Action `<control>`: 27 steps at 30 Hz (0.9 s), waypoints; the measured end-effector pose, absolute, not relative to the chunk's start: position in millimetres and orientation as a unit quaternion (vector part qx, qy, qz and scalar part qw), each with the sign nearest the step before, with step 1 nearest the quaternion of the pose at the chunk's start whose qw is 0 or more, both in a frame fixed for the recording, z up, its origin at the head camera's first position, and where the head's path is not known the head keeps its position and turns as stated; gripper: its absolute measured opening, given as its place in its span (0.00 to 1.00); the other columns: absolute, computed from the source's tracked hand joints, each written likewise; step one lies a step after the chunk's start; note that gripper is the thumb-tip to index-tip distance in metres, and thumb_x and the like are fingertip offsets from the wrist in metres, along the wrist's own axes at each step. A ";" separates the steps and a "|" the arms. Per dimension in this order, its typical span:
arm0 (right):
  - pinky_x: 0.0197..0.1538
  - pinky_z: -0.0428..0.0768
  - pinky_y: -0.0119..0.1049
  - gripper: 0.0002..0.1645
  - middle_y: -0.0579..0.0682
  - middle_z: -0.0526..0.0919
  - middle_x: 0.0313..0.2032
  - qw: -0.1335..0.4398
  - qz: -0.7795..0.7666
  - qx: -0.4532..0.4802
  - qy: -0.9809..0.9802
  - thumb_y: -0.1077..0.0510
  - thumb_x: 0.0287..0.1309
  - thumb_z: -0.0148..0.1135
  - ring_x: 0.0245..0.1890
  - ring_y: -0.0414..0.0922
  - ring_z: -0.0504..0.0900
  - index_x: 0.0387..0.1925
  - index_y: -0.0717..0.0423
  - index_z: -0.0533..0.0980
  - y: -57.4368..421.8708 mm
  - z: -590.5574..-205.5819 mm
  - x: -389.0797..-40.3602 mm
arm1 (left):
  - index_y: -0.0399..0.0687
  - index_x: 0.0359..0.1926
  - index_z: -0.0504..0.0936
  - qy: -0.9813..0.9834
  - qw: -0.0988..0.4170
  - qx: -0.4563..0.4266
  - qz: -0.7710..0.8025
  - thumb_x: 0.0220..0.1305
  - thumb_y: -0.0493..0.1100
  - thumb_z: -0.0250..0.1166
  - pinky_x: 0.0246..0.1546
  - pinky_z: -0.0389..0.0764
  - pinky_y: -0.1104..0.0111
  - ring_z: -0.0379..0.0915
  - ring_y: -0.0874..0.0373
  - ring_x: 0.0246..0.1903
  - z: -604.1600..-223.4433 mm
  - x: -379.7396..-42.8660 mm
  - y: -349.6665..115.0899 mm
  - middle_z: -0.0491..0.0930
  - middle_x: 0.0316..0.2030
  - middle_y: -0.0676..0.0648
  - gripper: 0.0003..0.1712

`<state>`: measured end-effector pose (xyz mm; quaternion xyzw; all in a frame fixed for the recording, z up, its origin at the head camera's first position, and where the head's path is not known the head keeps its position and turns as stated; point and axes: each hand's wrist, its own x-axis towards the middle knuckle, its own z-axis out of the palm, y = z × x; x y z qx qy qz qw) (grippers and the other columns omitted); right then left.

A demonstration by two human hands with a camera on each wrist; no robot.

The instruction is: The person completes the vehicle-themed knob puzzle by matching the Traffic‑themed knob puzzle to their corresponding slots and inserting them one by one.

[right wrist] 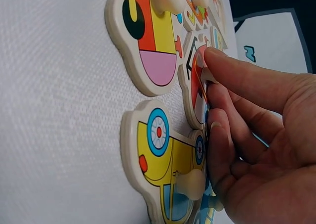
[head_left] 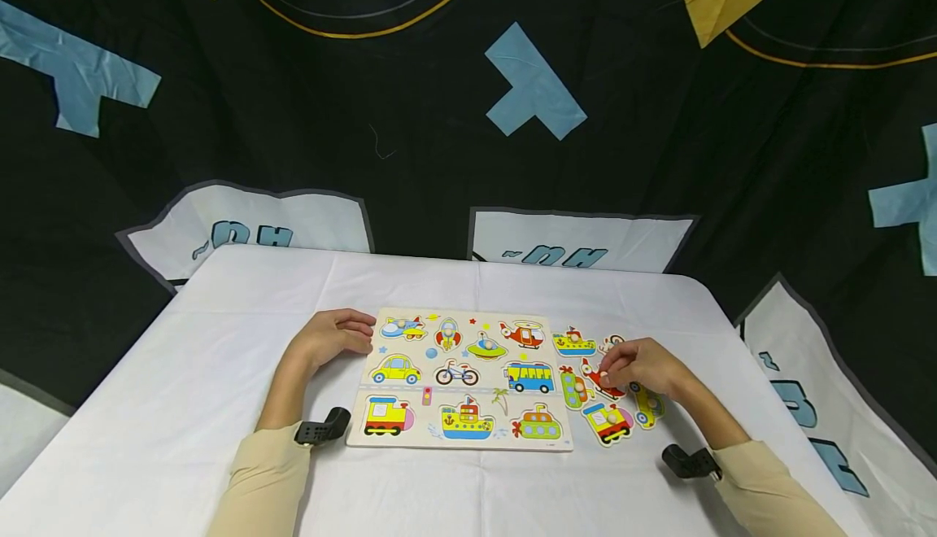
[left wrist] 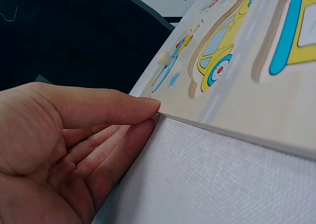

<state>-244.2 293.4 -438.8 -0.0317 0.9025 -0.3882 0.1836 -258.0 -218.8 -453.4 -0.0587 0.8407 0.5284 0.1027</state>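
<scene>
A wooden puzzle board (head_left: 459, 385) with vehicle pictures lies flat on the table. At its left edge, thumb and finger of my left hand (head_left: 335, 338) pinch the rim; the left wrist view shows the thumb tip (left wrist: 148, 108) at the board edge. To the right of the board, my right hand (head_left: 644, 366) holds the red helicopter piece (head_left: 602, 380) by its knob, low among other loose pieces. Close by lie a train piece (right wrist: 158, 61) and a yellow car piece (right wrist: 165, 159), both with wooden knobs. My right fingers hide part of the helicopter.
A ship piece (head_left: 574, 342), a submarine piece (head_left: 573, 388) and a partly covered bicycle piece (head_left: 612, 342) lie beside the board's right edge. A plane piece (head_left: 403, 328) with a knob sits in the board. White cloth (head_left: 410, 496) covers the table; a black curtain (head_left: 410, 130) hangs behind.
</scene>
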 end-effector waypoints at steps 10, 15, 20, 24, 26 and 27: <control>0.41 0.75 0.39 0.16 0.48 0.84 0.28 0.178 -0.391 -0.042 0.902 0.55 0.50 0.77 0.34 0.46 0.79 0.38 0.59 0.83 293.9 -438.8 -244.8 | 0.40 0.58 0.81 0.839 0.101 -0.061 0.531 0.53 0.35 0.74 0.39 0.81 0.72 0.81 0.59 0.37 -454.1 -258.7 -219.0 0.86 0.42 0.45 0.29; 0.39 0.74 0.39 0.15 0.47 0.83 0.27 0.174 -0.387 -0.047 0.904 0.56 0.50 0.77 0.32 0.46 0.78 0.37 0.59 0.83 292.7 -437.3 -245.0 | 0.39 0.58 0.81 0.843 0.099 -0.059 0.526 0.53 0.36 0.74 0.39 0.80 0.71 0.80 0.59 0.37 -452.4 -257.8 -218.6 0.86 0.43 0.44 0.29; 0.38 0.74 0.39 0.15 0.48 0.82 0.26 0.171 -0.378 -0.047 0.909 0.56 0.49 0.78 0.32 0.46 0.78 0.36 0.59 0.83 291.4 -435.9 -244.5 | 0.40 0.58 0.81 0.842 0.102 -0.062 0.526 0.53 0.36 0.74 0.40 0.80 0.71 0.80 0.59 0.37 -451.7 -257.0 -217.9 0.86 0.43 0.44 0.29; 0.39 0.74 0.39 0.15 0.48 0.82 0.27 0.170 -0.370 -0.042 0.912 0.56 0.49 0.78 0.33 0.46 0.77 0.36 0.58 0.83 291.1 -434.7 -244.5 | 0.39 0.58 0.81 0.838 0.102 -0.065 0.532 0.53 0.35 0.74 0.39 0.81 0.70 0.80 0.58 0.37 -452.5 -257.3 -217.6 0.86 0.43 0.43 0.29; 0.39 0.73 0.39 0.15 0.48 0.82 0.27 0.170 -0.367 -0.044 0.914 0.56 0.49 0.78 0.33 0.46 0.77 0.36 0.58 0.83 291.2 -433.7 -245.1 | 0.39 0.58 0.80 0.838 0.102 -0.063 0.533 0.53 0.35 0.74 0.39 0.81 0.70 0.80 0.58 0.37 -452.9 -257.5 -217.7 0.86 0.43 0.43 0.29; 0.39 0.73 0.39 0.15 0.48 0.82 0.27 0.168 -0.364 -0.047 0.915 0.56 0.48 0.78 0.33 0.46 0.77 0.36 0.58 0.83 291.3 -433.0 -245.6 | 0.39 0.58 0.81 0.838 0.102 -0.065 0.533 0.52 0.35 0.74 0.39 0.81 0.71 0.80 0.59 0.37 -453.1 -257.5 -217.8 0.86 0.43 0.44 0.29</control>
